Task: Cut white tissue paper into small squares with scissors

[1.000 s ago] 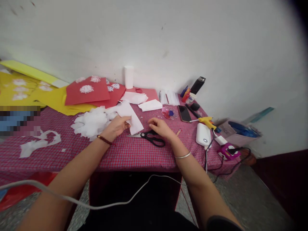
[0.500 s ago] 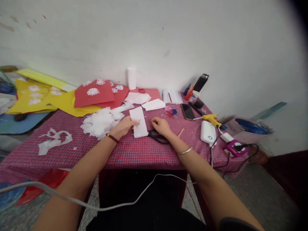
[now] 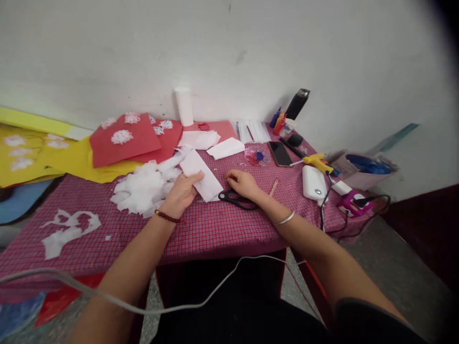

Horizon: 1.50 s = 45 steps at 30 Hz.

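My left hand (image 3: pixel 183 192) grips a folded white paper (image 3: pixel 201 176), thumb on top, tilted over the checked tablecloth (image 3: pixel 201 234). Just right of the paper, my right hand (image 3: pixel 242 183) has its fingers curled together; whether anything small is between them is hidden. Black-handled scissors (image 3: pixel 238 199) lie beside and partly beneath my right hand, their blades mostly under the paper. A heap of white paper pieces (image 3: pixel 141 188) rests to the left of my left hand. Another folded white sheet (image 3: pixel 225 148) lies behind the held paper.
Red sheets with paper flowers (image 3: pixel 143 143) and yellow sheets (image 3: pixel 77 160) lie at the left. A phone (image 3: pixel 280 154), yellow glue gun (image 3: pixel 317 162), white power bank (image 3: pixel 314 183) and purple power socket (image 3: pixel 353 204) are at the right. A white cable (image 3: pixel 179 309) crosses in front.
The camera view has shifted. The white paper in my left hand has turned, its top edge now leaning further left. My right hand remains beside the scissors.
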Tool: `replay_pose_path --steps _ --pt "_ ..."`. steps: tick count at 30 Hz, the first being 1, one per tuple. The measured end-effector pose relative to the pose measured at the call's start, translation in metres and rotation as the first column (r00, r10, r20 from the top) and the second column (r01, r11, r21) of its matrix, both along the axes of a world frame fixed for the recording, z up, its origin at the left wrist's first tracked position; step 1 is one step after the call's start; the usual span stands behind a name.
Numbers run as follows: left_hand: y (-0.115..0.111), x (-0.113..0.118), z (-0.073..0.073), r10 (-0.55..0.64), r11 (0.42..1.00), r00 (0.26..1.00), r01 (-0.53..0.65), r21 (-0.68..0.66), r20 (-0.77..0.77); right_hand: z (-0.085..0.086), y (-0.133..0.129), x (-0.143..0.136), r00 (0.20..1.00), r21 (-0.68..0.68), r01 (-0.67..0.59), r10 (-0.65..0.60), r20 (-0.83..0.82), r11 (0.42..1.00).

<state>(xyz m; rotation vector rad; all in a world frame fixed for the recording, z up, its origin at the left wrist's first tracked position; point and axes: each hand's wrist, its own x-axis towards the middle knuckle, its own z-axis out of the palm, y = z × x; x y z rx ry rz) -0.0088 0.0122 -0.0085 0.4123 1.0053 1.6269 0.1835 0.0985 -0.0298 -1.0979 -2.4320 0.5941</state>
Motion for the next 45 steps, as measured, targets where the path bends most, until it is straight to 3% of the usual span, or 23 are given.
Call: replay_pose_path --steps 3,7,16,24,28,32,34,37,43,45 --pt "-0.001 -0.004 0.003 0.066 0.997 0.997 -0.064 -0.04 0.047 0.014 -0.011 0.017 0.993 -0.015 -0.121 0.121 0.015 0.993" --pt "0.0 -0.014 0.003 0.102 0.989 0.988 -0.089 -0.114 0.116 0.029 -0.031 0.041 0.934 -0.032 -0.337 0.339 0.113 0.941" --pt "0.0 -0.03 0.008 0.149 0.958 0.978 -0.106 -0.265 0.145 0.024 -0.03 0.046 0.913 0.022 -0.293 0.273 0.305 0.956" --pt "0.006 -0.032 0.011 0.207 0.923 0.974 -0.161 -0.349 0.098 0.041 -0.018 0.039 0.833 0.029 -0.422 0.375 0.407 0.906" --pt "0.009 -0.027 0.023 0.301 0.889 0.945 -0.23 -0.396 0.127 0.058 -0.022 0.05 0.889 -0.028 -0.349 0.34 0.306 0.937" --pt "0.014 -0.028 0.045 0.364 0.895 0.917 -0.297 -0.334 0.16 0.07 -0.027 0.068 0.958 -0.255 -0.288 0.28 -0.067 0.923" --pt "0.018 -0.032 0.053 0.368 0.903 0.908 -0.298 -0.309 0.201 0.069 -0.025 0.072 0.931 -0.446 -0.337 0.223 -0.288 0.829" --pt "0.024 -0.04 0.057 0.345 0.922 0.903 -0.275 -0.272 0.257 0.063 -0.016 0.068 0.845 -0.615 -0.486 0.154 -0.512 0.622" --pt "0.03 -0.045 0.051 0.375 0.91 0.886 -0.297 -0.288 0.273 0.046 0.001 0.057 0.679 -0.645 -0.733 0.197 -0.707 0.213" --pt "0.03 -0.043 0.049 0.366 0.911 0.888 -0.28 -0.303 0.28 0.04 0.002 0.056 0.655 -0.645 -0.755 0.176 -0.734 0.119"
